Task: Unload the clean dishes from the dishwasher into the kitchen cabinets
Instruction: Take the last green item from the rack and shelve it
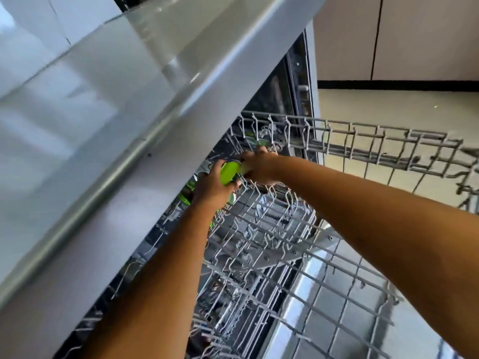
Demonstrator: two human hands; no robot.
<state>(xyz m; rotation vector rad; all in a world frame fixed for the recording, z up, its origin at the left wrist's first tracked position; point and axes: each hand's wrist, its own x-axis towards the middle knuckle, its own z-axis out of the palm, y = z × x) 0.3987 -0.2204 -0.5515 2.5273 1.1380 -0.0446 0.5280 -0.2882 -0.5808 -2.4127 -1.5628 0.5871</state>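
- Lime-green dish: held between both hands, just above the wires at the far end of the upper rack. Exact shape unclear because of blur.
- Left hand: fingers curled round the near side of the dish, thumb against its lower edge; firm grip.
- Right hand: fingers curled over the opposite end of the dish; fingertips hidden behind it.
- The two sets of fingers are almost touching across the dish.
- More green items sit just left of and below the left fingers, in shadow; another green piece lies just beyond the right fingers.
- Rack wires run under both forearms.
- Countertop edge overhangs left of the left fingers.
- Pale cabinet doors stand well beyond the right fingers.
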